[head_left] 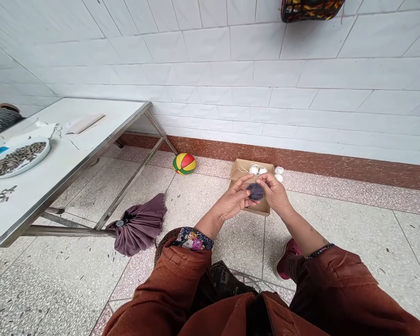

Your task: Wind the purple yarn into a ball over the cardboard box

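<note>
Ball of dark purple-grey yarn [256, 192] is resting between left hand [237, 199], which is gripping its side, and right hand [273, 192], which is pinching its upper edge, open brown cardboard box [264, 208] is lying below.

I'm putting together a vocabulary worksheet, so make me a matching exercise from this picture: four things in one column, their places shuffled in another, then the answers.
Things
1. Dark yarn ball
2. Multicoloured ball
3. Cardboard box
4. White dish

Places
a. On the table
b. On the floor, with white balls inside it
c. Between the left hand and the right hand
d. On the floor, near a table leg

Pairs: 1-c, 2-d, 3-b, 4-a
</note>
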{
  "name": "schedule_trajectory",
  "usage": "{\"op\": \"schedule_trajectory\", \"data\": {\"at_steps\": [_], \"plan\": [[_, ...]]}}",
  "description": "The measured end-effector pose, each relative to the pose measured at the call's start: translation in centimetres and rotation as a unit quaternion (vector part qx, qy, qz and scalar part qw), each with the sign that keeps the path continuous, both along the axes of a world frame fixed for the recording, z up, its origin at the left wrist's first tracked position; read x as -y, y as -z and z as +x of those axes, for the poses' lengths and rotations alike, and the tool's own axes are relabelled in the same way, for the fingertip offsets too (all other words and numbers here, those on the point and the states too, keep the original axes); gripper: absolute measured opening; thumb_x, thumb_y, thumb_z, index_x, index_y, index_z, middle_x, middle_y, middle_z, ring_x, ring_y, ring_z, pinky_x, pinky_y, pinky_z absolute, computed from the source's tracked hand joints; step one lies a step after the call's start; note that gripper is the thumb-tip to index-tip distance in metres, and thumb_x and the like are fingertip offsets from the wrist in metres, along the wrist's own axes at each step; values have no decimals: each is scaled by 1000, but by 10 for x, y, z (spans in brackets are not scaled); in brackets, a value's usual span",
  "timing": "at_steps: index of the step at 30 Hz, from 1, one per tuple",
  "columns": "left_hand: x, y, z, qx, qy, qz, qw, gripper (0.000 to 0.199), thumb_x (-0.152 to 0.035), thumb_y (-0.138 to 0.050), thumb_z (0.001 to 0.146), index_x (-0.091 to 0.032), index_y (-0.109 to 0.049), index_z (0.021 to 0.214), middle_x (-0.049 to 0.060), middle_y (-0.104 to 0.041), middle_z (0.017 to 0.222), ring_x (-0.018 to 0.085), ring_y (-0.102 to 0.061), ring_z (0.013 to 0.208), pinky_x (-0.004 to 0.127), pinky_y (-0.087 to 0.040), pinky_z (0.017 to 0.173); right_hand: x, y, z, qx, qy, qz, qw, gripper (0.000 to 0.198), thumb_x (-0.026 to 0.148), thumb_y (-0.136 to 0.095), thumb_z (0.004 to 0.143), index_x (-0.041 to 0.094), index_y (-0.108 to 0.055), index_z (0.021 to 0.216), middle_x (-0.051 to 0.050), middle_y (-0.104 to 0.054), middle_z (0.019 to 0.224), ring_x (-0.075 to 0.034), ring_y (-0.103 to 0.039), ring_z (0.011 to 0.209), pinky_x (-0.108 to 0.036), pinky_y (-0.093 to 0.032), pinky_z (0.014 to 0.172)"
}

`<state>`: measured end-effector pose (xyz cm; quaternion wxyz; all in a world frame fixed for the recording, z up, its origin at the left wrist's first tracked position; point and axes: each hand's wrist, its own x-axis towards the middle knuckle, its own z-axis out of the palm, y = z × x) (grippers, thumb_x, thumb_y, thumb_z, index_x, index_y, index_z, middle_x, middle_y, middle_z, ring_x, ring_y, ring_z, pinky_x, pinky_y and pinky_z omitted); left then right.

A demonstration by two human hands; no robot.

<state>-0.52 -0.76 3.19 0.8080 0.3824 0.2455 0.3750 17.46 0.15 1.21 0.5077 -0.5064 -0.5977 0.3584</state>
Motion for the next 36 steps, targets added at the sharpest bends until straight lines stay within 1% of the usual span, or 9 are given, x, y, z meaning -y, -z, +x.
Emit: {"op": "schedule_trajectory", "data": {"at_steps": [4, 8, 14, 18, 22, 25, 30, 33, 36], "plan": [[-1, -1, 1, 20, 9, -6, 1000, 54, -35, -83, 79, -26, -66, 129, 10, -66, 127, 18, -71, 91, 34, -56, 85, 0, 8, -2, 27, -10, -14, 999, 28, 49, -53, 97, 24, -58, 86, -1, -62, 78, -18, -57, 70, -31, -47, 67], [-2, 0, 2, 37, -8, -30, 999, 46, -31, -84, 78, -20, -67, 120, 10, -68, 122, 19, -72, 94, 37, -55, 93, -1, 10, 1, 50, -20, -23, 998, 29, 51, -53, 96, 24, -58, 87, -2, -65, 78, -20, -60, 73, -32, -47, 67], [-7, 1, 2, 52, -80, -40, 995, 47, -31, -86, 75, -19, -63, 115, 9, -69, 120, 22, -72, 104, 39, -51, 102, 5, 8, 1, 102, -25, -11, 994, 24, 44, -48, 100, 24, -60, 96, -4, -70, 84, -21, -63, 74, -33, -49, 68], [-14, 5, -1, 16, -154, -41, 987, 48, -30, -86, 73, -20, -63, 114, 6, -70, 113, 17, -70, 96, 34, -52, 92, 12, 3, -1, 142, -85, -6, 986, 20, 40, -54, 98, 23, -63, 94, -2, -70, 79, -18, -60, 65, -31, -46, 63], [-18, 11, -3, -59, -202, -37, 977, 44, -26, -84, 69, -19, -67, 108, 2, -70, 103, 11, -63, 84, 25, -48, 77, 17, -9, 2, 110, -159, 5, 981, 19, 39, -59, 97, 23, -68, 91, -1, -69, 79, -16, -60, 67, -30, -47, 65], [-16, 13, -3, -103, -180, -23, 978, 40, -23, -83, 67, -18, -72, 105, 3, -71, 101, 13, -62, 87, 25, -45, 78, 14, -18, 8, 60, -127, 33, 990, 18, 39, -63, 95, 23, -69, 90, -3, -70, 85, -18, -62, 75, -31, -49, 71], [-9, 10, -2, -117, -80, -2, 990, 43, -24, -81, 71, -18, -73, 113, 6, -70, 109, 14, -61, 89, 26, -45, 76, 3, -20, 16, 39, -43, 58, 997, 21, 42, -66, 92, 24, -68, 83, -2, -66, 80, -19, -58, 76, -34, -47, 74], [-7, 6, -2, -78, -40, 2, 996, 54, -22, -83, 72, -23, -68, 123, 3, -67, 106, 11, -60, 84, 25, -45, 74, 0, -13, 14, 23, -28, 28, 999, 24, 45, -65, 91, 23, -66, 81, -1, -62, 77, -18, -54, 71, -32, -44, 69], [-6, 4, -2, -19, -35, -14, 999, 58, -24, -85, 71, -25, -66, 127, 4, -67, 108, 13, -61, 88, 26, -47, 76, 0, -4, 9, 3, -40, -34, 999, 27, 48, -60, 92, 23, -64, 81, 0, -58, 73, -16, -49, 65, -30, -41, 62]]}}
